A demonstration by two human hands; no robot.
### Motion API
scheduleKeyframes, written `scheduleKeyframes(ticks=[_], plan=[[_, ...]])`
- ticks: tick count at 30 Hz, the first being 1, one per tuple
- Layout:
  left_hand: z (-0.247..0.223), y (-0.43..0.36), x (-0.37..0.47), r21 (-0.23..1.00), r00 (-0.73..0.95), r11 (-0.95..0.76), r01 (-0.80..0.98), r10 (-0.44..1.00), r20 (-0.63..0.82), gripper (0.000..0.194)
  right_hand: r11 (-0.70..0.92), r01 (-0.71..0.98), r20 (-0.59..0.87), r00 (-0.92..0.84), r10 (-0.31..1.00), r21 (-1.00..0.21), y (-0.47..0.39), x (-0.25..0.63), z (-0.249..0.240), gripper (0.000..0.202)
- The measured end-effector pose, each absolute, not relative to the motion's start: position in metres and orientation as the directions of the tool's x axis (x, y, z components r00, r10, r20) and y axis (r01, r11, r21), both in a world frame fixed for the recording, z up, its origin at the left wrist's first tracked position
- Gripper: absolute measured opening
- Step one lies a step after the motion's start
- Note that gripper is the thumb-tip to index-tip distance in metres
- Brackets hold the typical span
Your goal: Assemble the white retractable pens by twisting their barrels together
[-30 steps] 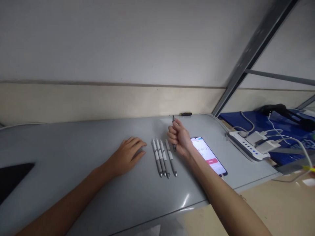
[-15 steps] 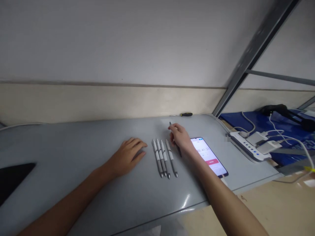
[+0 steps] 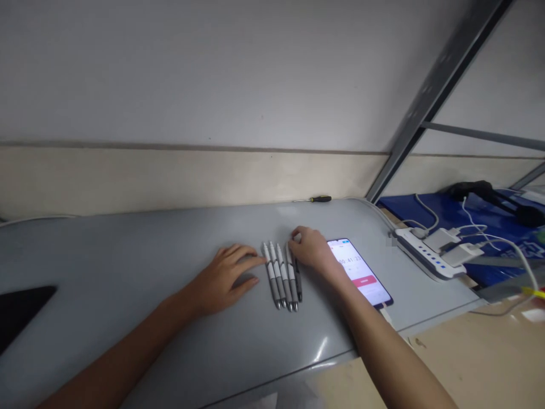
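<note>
Several white-and-grey pens (image 3: 277,275) lie side by side on the grey table (image 3: 128,255), tips toward me. A darker pen (image 3: 298,284) lies at the right end of the row. My left hand (image 3: 227,278) rests to the left of them, fingers apart and holding nothing, one fingertip near the leftmost pen. My right hand (image 3: 310,247) is at the upper right of the row, with its fingers bent around the upper end of the dark pen, which they partly hide. Right of that hand lies a lit phone (image 3: 361,270) showing a timer.
A screwdriver (image 3: 322,199) lies near the wall. At the right, a power strip (image 3: 428,254) holds white chargers and cables, beside a metal frame post (image 3: 400,159). A black object (image 3: 25,309) shows at the left edge.
My right hand has moved down and left with the dark pen, which now lies against the row. The white pens are closer together. My left hand has shifted slightly right, fingers more spread.
</note>
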State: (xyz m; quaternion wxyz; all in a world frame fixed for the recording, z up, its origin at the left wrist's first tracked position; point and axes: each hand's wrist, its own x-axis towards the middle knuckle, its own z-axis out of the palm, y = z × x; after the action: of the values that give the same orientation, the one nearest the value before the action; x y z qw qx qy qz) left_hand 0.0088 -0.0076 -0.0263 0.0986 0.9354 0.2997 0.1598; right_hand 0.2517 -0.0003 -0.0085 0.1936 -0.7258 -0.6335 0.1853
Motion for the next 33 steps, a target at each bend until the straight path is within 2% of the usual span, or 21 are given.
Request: scheduleKeyframes(ticks=[9,17,33], plan=[[-0.027,-0.013,0.01,0.244,0.809,-0.822,0.515,0.56,0.179,0.041,-0.035,0.862,-0.011,0.034,0.999,-0.506,-0.005,0.248,-0.008,0.032],[-0.025,-0.011,0.011,0.226,0.828,-0.838,0.496,0.535,0.169,0.043,0.005,0.871,-0.042,-0.03,0.999,-0.491,-0.006,0.247,-0.008,0.047],[-0.028,-0.013,0.012,0.245,0.823,-0.835,0.493,0.539,0.182,0.044,0.06,0.893,-0.066,-0.099,0.993,-0.445,-0.01,0.239,-0.002,0.035]])
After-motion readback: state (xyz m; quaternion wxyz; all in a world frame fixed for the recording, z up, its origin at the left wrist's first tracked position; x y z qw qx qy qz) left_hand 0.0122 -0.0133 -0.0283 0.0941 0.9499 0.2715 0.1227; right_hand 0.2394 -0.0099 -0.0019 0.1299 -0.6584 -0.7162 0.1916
